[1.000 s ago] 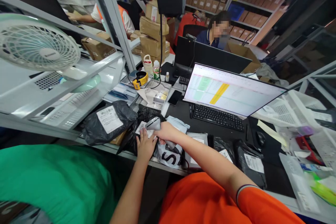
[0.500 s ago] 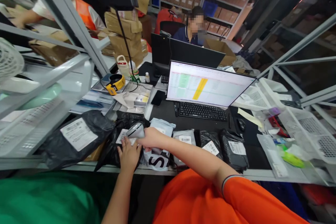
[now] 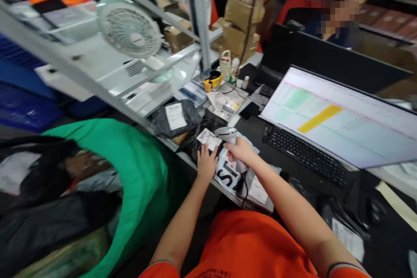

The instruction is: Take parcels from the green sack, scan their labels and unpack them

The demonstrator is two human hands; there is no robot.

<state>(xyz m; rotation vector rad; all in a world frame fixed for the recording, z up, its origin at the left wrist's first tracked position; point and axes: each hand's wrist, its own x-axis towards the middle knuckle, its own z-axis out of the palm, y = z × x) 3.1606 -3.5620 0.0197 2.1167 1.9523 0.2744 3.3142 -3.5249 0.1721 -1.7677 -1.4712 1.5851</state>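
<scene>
My right hand (image 3: 243, 151) is wrapped round the handle of a grey barcode scanner (image 3: 226, 133), whose head points left over a black plastic parcel (image 3: 192, 142). My left hand (image 3: 207, 163) lies on the near edge of that parcel with its fingers apart, just below a white label (image 3: 209, 139). Under my right hand is a pale bag with large black letters (image 3: 227, 175). To its right, a grey parcel (image 3: 258, 189) bears a white label. Another labelled black parcel (image 3: 192, 115) lies beyond the one under my left hand.
A green-rimmed sack (image 3: 143, 173) holding several parcels stands at left below the table. A keyboard (image 3: 306, 154) and monitor (image 3: 342, 117) are at right, with a phone (image 3: 249, 111) nearer the middle. A fan (image 3: 130, 28) stands beyond the metal frame. A person sits behind the monitors.
The view has swung left and down, bringing the sack's contents and the fan into sight. The scanner has shifted off the label, leaving it more exposed; my left hand stays on the black parcel.
</scene>
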